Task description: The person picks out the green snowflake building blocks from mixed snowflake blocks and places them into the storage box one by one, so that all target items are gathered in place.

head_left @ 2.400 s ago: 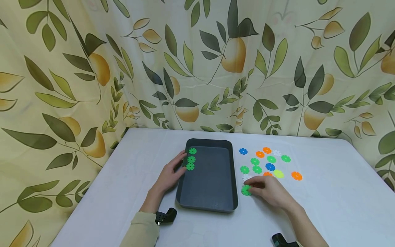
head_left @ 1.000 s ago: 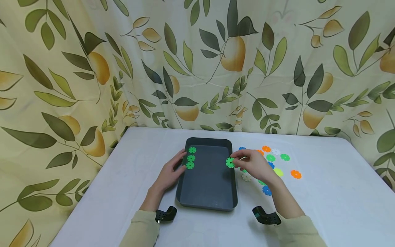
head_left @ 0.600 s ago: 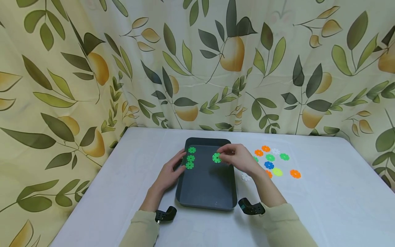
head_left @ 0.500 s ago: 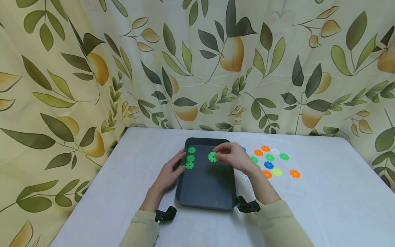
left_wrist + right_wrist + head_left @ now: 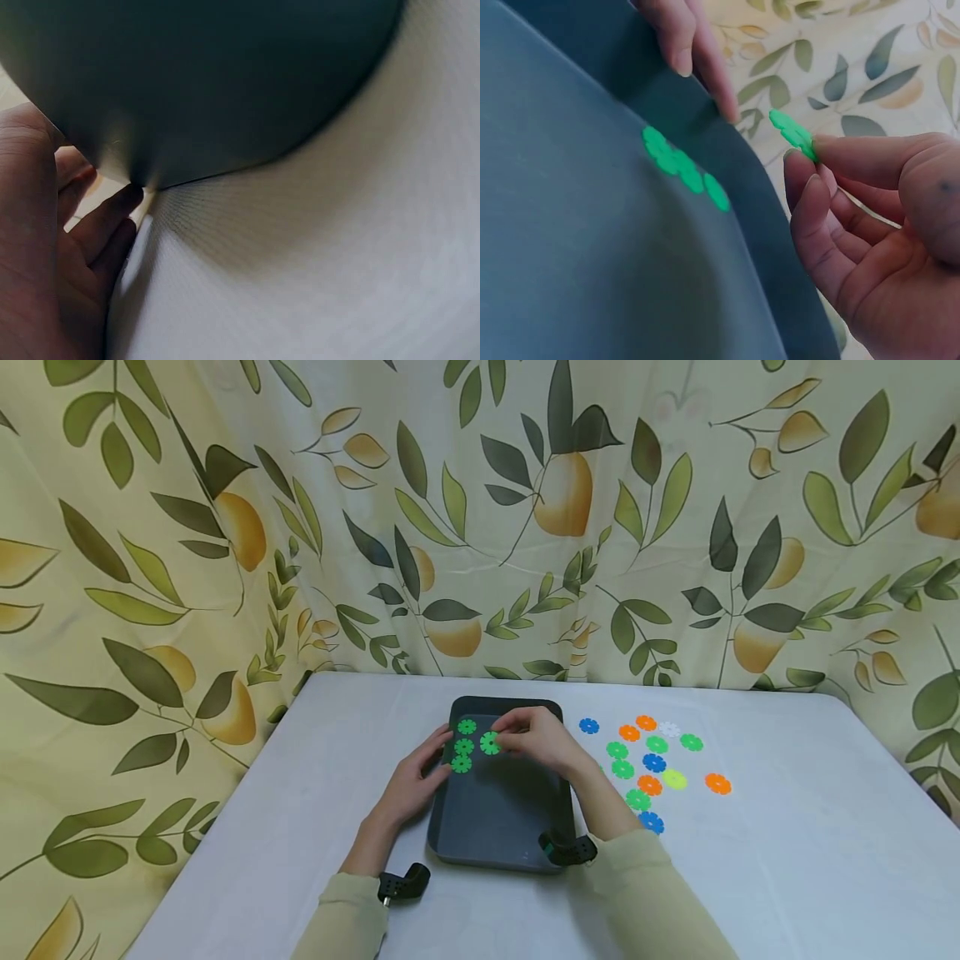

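My right hand point(image 5: 540, 742) pinches a green snowflake disc point(image 5: 490, 742) between thumb and fingertips, above the far part of the dark grey tray point(image 5: 502, 827). In the right wrist view the held disc point(image 5: 793, 135) is tilted, seen nearly edge-on. Along the tray's left side lie three more green snowflake discs point(image 5: 463, 747) in a column, just left of the held one. My left hand point(image 5: 415, 779) rests at the tray's left wall, thumb over the rim. The left wrist view shows the left hand's fingers point(image 5: 112, 217) against the outside of the tray wall.
Right of the tray, loose snowflake discs lie scattered on the white table: blue point(image 5: 589, 726), orange point(image 5: 717, 784), green point(image 5: 692, 742), white point(image 5: 669, 729) and yellow-green point(image 5: 675, 779). A leaf-and-fruit patterned curtain point(image 5: 495, 527) hangs behind the table and along its left side.
The right hand took a green disc from the table right of the tray and carried it left over the tray towards the column of discs. The left hand stayed at the rim.
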`<state>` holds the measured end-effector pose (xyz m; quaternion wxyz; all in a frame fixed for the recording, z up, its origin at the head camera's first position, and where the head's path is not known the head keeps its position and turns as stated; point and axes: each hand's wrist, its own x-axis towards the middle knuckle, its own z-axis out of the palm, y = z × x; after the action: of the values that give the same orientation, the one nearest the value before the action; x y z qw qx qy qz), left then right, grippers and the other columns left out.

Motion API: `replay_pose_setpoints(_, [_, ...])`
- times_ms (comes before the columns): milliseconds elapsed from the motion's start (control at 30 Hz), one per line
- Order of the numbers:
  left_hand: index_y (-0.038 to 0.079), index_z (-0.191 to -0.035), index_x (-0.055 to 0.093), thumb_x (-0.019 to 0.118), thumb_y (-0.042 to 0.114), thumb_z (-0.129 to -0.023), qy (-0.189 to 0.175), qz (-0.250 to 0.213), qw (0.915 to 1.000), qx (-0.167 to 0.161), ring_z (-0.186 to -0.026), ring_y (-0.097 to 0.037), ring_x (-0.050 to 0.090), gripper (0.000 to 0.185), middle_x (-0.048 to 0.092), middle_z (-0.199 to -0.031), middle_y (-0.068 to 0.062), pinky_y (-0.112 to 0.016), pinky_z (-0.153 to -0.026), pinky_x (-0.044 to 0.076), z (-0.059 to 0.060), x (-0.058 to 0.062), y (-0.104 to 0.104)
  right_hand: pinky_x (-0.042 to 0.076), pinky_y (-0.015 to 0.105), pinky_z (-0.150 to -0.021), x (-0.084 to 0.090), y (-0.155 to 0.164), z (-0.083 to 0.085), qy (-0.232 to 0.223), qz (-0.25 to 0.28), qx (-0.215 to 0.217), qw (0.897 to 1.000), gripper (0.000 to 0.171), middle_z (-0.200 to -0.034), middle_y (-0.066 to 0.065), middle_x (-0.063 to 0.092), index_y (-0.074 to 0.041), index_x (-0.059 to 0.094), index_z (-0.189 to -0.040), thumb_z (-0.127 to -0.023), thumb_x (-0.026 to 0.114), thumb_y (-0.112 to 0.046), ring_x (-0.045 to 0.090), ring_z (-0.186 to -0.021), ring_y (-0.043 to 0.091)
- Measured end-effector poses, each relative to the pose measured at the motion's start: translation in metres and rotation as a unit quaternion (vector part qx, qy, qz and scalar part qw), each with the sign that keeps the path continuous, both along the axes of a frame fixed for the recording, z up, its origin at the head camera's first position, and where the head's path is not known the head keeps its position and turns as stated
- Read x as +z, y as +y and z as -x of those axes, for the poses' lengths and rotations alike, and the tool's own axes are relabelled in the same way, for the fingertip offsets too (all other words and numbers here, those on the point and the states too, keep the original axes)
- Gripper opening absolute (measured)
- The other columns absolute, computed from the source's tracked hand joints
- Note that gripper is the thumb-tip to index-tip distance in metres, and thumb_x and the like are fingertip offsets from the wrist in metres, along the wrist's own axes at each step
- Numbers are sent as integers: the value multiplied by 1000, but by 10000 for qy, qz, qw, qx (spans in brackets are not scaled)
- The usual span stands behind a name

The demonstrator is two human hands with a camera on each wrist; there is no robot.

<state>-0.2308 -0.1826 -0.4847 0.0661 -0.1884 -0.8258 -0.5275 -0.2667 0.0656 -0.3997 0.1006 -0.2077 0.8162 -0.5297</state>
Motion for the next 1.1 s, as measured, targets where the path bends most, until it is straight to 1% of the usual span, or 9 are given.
replay_pose_setpoints(67, [0, -147, 50, 60, 6, -97, 54, -32, 10000, -31, -143, -30, 39, 51, 37, -160, -8, -47, -116, 33, 0, 0, 0, 59, 31, -70, -3, -3, 2, -41, 38, 63, 10000, 20, -90, 11, 71, 6, 72, -108, -93, 69, -7, 67, -79, 27])
replay_pose_setpoints(167, [1, -147, 50, 59, 6, -97, 41, -33, 10000, -53, -143, -29, 39, 51, 37, -160, -8, -46, -116, 33, 0, 0, 0, 60, 34, -71, -7, -8, 3, -144, 62, 142, 9998, 20, -88, 11, 71, 6, 71, -108, -93, 69, -6, 68, -79, 29])
replay_pose_setpoints(367, [2, -148, 49, 59, 5, -98, -76, -14, 10000, -38, -143, -24, 39, 52, 37, -160, -4, -41, -117, 32, 0, 1, -1, 58, 31, -69, -16, -16, 3, -348, -9, 320, 9989, 21, -84, 8, 70, 8, 70, -110, -94, 67, -5, 64, -71, 19])
replay_pose_setpoints(500, [2, -148, 49, 59, 5, -98, -116, -7, 9999, -33, -143, -24, 39, 51, 37, -160, -5, -41, -117, 33, 1, 2, 0, 58, 29, -69, -21, -20, 5, -493, 75, 497, 9975, 21, -85, 8, 70, 8, 70, -110, -93, 66, -5, 64, -72, 17])
replay_pose_setpoints(600, [4, -149, 49, 59, 5, -98, -165, 10, 9999, 9, -143, -25, 40, 51, 37, -160, -4, -42, -117, 33, 0, 3, 0, 59, 29, -70, -23, -23, 4, -500, 68, 656, 9966, 21, -86, 7, 69, 8, 69, -109, -93, 65, -4, 65, -73, 16])
replay_pose_setpoints(700, [5, -149, 49, 59, 6, -98, -225, 43, 9997, 61, -142, -26, 41, 51, 37, -160, -2, -42, -117, 33, -1, 3, 0, 59, 29, -69, -27, -27, 3, -472, -57, 729, 9962, 21, -85, 6, 69, 9, 69, -109, -92, 65, -2, 65, -71, 15])
replay_pose_setpoints(867, [6, -149, 50, 59, 6, -98, -243, 31, 9997, 95, -141, -27, 43, 51, 37, -160, -2, -43, -117, 32, -1, 2, 0, 58, 29, -68, -33, -33, 3, -566, -337, 679, 9955, 20, -85, 6, 69, 10, 69, -108, -91, 66, 1, 64, -69, 14])
replay_pose_setpoints(1100, [6, -150, 49, 57, 7, -101, -288, 52, 9996, 63, -143, -24, 40, 50, 36, -161, 0, -43, -117, 31, -1, 1, 0, 58, 29, -67, -33, -38, 0, -694, -621, 654, 9935, 17, -85, 6, 70, 7, 71, -106, -89, 67, 2, 66, -68, 14])
